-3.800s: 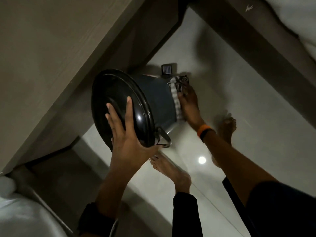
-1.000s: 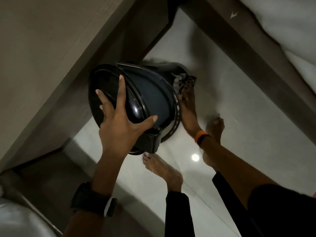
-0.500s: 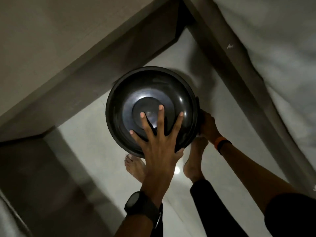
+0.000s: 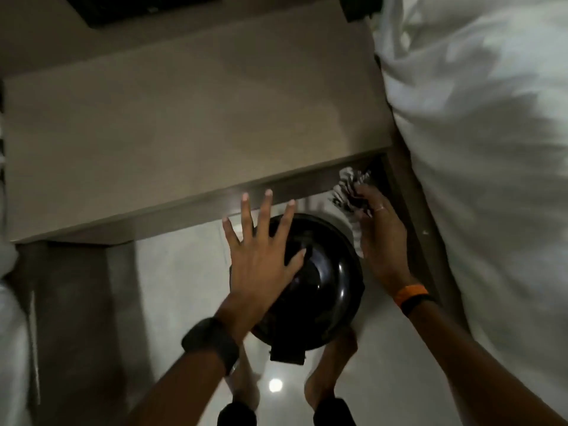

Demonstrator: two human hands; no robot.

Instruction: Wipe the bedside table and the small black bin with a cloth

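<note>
Head view: left hand (image 4: 261, 256), fingers spread, hovers over bin (image 4: 325, 281) on floor at table's (image 4: 184, 118) 6 o'clock; right hand (image 4: 381, 241) clutches cloth (image 4: 347, 192) at 1 o'clock. Best steady lid, wipe sides evenly.

Glossy black bin (image 4: 332, 281), black-and-white striped cloth (image 4: 345, 192), orange wristband (image 4: 410, 294).

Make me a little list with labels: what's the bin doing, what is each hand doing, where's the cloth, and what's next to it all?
bin: small black bin, upright on the pale floor, lid shut
left hand: left hand spread flat over the lid, fingers open
right hand: right hand beside the bin, holding the cloth
cloth: striped cloth, bunched, near the table's front edge
table: bedside table, just behind the bin
bed: white bedding on the right
</note>
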